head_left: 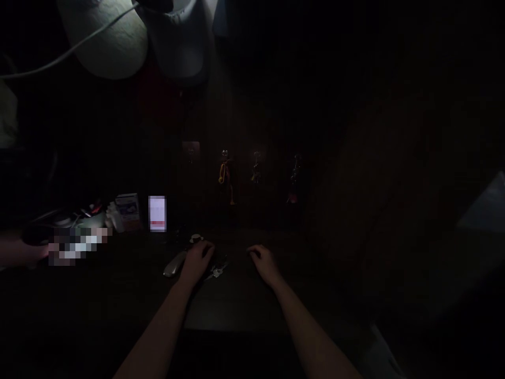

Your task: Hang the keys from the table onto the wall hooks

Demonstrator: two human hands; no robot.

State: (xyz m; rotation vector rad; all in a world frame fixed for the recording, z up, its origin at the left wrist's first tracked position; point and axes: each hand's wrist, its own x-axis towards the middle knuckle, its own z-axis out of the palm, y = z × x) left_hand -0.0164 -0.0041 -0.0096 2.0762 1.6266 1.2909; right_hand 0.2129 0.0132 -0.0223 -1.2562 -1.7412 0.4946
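The scene is very dark. On the dark tabletop point(236, 313) rests my left hand point(196, 259), its thumb apart from its fingers and nothing visible in it. Beside it on the right lies a small bunch of keys point(216, 271). A grey, smooth oblong object point(174, 265) is close on its left, and a small white object point(196, 238) sits just beyond its fingers. Farther right, my right hand point(265, 262) lies on the table with fingers loosely bent and thumb apart, apparently holding nothing. Shadow hides much of the fingertips.
Keys with a yellow cord point(223, 172), more keys point(255, 173) and a dark hanging bunch point(294, 179) hang from hooks behind the table. A lit screen point(157, 213) and a small box point(128, 209) stand left. Another person's arm point(23, 250) reaches in.
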